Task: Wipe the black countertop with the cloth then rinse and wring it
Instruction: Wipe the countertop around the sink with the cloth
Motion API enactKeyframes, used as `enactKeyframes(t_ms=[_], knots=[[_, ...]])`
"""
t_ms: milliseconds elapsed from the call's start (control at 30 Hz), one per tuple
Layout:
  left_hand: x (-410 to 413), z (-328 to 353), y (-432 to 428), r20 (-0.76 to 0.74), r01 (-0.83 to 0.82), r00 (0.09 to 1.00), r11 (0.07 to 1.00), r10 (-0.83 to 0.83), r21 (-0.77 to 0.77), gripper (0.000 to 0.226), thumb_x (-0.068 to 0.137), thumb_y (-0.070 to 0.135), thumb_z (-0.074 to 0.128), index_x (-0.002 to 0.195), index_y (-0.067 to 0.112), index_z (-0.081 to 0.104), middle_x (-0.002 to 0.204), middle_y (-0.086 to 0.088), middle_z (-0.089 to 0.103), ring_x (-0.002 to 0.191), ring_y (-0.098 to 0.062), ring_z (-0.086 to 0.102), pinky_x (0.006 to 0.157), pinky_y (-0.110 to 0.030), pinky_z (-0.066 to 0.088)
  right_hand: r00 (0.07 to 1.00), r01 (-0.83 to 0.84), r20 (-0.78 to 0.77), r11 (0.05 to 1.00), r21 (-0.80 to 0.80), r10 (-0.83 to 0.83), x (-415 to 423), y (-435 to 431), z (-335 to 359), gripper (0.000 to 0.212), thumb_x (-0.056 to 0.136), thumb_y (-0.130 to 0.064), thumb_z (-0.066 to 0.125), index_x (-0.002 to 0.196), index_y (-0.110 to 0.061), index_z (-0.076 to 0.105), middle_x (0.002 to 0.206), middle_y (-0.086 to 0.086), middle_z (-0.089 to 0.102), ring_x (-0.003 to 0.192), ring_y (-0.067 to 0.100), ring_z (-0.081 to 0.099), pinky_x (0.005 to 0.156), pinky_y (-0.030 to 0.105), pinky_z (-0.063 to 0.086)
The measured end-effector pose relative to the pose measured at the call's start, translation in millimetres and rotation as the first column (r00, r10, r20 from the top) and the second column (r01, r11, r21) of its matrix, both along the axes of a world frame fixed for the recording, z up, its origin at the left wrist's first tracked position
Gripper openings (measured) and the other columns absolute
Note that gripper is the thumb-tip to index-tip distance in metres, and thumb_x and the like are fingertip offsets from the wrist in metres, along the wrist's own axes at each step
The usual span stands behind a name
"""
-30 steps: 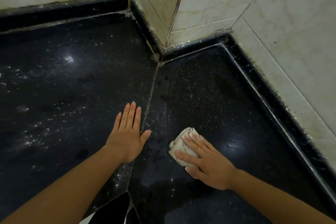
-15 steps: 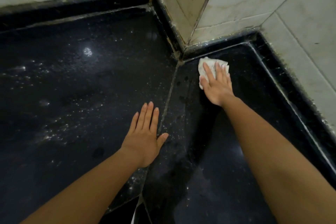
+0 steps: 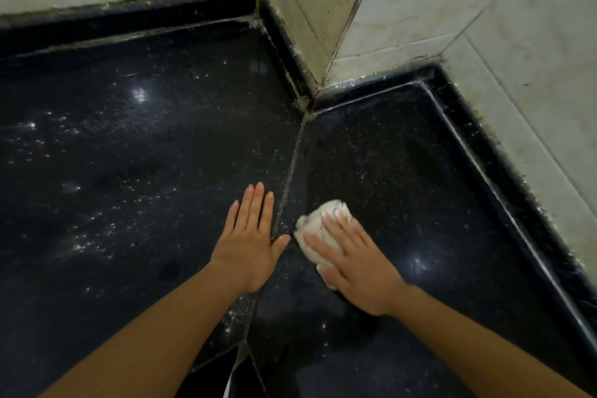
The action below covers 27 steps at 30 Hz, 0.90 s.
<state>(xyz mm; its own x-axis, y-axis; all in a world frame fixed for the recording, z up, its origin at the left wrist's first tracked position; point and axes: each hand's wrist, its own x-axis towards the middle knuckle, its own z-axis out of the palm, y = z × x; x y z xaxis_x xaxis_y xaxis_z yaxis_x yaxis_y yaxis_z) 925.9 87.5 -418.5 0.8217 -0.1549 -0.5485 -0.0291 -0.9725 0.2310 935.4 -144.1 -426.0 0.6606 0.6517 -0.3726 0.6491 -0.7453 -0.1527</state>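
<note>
The black countertop [image 3: 129, 155] fills most of the view as 2 dark speckled slabs that meet at a pale seam [image 3: 292, 168]. The seam runs out from the inner corner of the tiled wall [image 3: 484, 26]. The left slab carries many pale specks and streaks. The right slab looks darker and more even, so I judge it is the part being wiped now.

The change is in the right hand [image 3: 358, 268]. Half a second ago it was stretched far back, pressing the cloth against the foot of the wall near the corner. Now it has drawn back toward the person and lies just right of the seam, close to the left hand [image 3: 250, 247]. That reads as the return half of a back-and-forth stroke over the right slab. Wiping is therefore mid-way, the speckled left slab probably comes next, and rinsing and wringing are not yet begun.

The right hand lies flat with its fingers straight and spread, pressing down rather than gripping. Its fingertips are blurred by motion. The left hand has stayed put, palm down on the left slab, fingers straight and together, thumb out toward the seam, holding nothing.

The cloth [image 3: 315, 226], a small pale bunched wad, sits on the right slab under the right fingers.

No brand, label or writing can be read anywhere.
</note>
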Motion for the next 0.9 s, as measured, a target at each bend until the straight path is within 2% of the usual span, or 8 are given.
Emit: enactKeyframes(t_ms=[67,167,233,333,433,533,767,900], knots=[[0,1,0,-0.009,-0.002,1.0,1.0,0.002,-0.002,0.072,0.092,0.058,-0.004,0.134,0.01,-0.038,0.141,-0.009,-0.048,0.131,-0.021,-0.043,0.11,-0.037,-0.022,0.996,-0.085,-0.006,0.996,-0.015,0.085,-15,-19,1,0.052,0.103,-0.051,0.014,0.151,-0.04,-0.003,0.16,0.007,0.006,0.147,0.024,-0.007,0.116,0.039,0.0],[1,2,-1,-0.012,-0.002,1.0,1.0,0.002,-0.008,0.072,0.096,0.055,0.003,0.133,0.01,-0.039,0.14,-0.009,-0.049,0.13,-0.021,-0.043,0.11,-0.037,-0.023,0.99,-0.139,-0.016,0.99,-0.027,0.138,2,-30,0,0.051,0.103,-0.052,0.016,0.15,-0.045,-0.002,0.16,0.004,0.006,0.148,0.025,-0.003,0.116,0.037,-0.003],[1,0,0,0.001,-0.007,1.0,1.0,0.007,-0.025,0.072,0.089,0.06,-0.01,0.13,0.011,-0.043,0.138,-0.008,-0.051,0.128,-0.021,-0.045,0.109,-0.037,-0.024,0.999,-0.031,0.012,1.0,-0.005,0.031,27,-21,1,0.049,0.102,-0.051,0.013,0.149,-0.045,-0.002,0.159,0.006,0.005,0.148,0.027,0.001,0.117,0.035,-0.006],[0,-2,0,0.008,-0.013,1.0,0.999,0.014,-0.05,0.077,0.066,0.06,-0.027,0.124,0.013,-0.048,0.133,-0.007,-0.055,0.125,-0.02,-0.048,0.106,-0.037,-0.025,0.966,0.258,0.024,0.966,0.023,-0.259,76,7,3,0.052,0.101,-0.049,0.016,0.148,-0.041,-0.002,0.161,0.005,-0.006,0.146,0.02,-0.016,0.114,0.028,-0.016],[-1,-4,0,0.031,-0.027,0.999,0.999,0.029,-0.046,0.078,0.064,0.058,-0.03,0.124,0.012,-0.048,0.131,-0.007,-0.056,0.124,-0.02,-0.049,0.106,-0.037,-0.026,0.872,0.488,-0.035,0.872,0.012,-0.488,126,48,2,0.053,0.101,-0.051,0.016,0.149,-0.043,-0.004,0.16,0.001,-0.019,0.144,0.018,-0.025,0.114,0.034,-0.017],[-1,-5,-1,0.047,-0.034,0.998,0.999,0.035,-0.038,0.077,0.069,0.058,-0.027,0.126,0.011,-0.046,0.132,-0.007,-0.055,0.124,-0.02,-0.048,0.106,-0.037,-0.025,0.789,0.611,-0.07,0.792,-0.011,-0.61,147,82,-1,0.054,0.101,-0.051,0.011,0.149,-0.042,-0.011,0.157,0.002,-0.027,0.142,0.021,-0.03,0.114,0.039,-0.019],[0,-1,5,-0.003,-0.03,1.0,0.989,0.03,-0.143,0.078,0.09,0.065,0.002,0.137,0.014,-0.034,0.142,-0.003,-0.045,0.132,-0.016,-0.042,0.112,-0.037,-0.022,0.903,0.43,-0.033,0.901,0.048,-0.429,72,77,-1,0.053,0.101,-0.051,0.014,0.149,-0.044,-0.007,0.159,0.001,-0.022,0.143,0.018,-0.027,0.116,0.035,-0.018],[-4,4,9,0.033,-0.051,0.998,0.978,0.058,-0.2,0.076,0.092,0.061,0.004,0.146,0.014,-0.022,0.151,-0.003,-0.034,0.137,-0.013,-0.034,0.112,-0.034,-0.021,0.941,0.338,-0.031,0.939,0.058,-0.337,24,55,1,0.052,0.101,-0.051,0.017,0.148,-0.047,-0.005,0.159,-0.001,-0.019,0.143,0.016,-0.028,0.114,0.031,-0.02]])
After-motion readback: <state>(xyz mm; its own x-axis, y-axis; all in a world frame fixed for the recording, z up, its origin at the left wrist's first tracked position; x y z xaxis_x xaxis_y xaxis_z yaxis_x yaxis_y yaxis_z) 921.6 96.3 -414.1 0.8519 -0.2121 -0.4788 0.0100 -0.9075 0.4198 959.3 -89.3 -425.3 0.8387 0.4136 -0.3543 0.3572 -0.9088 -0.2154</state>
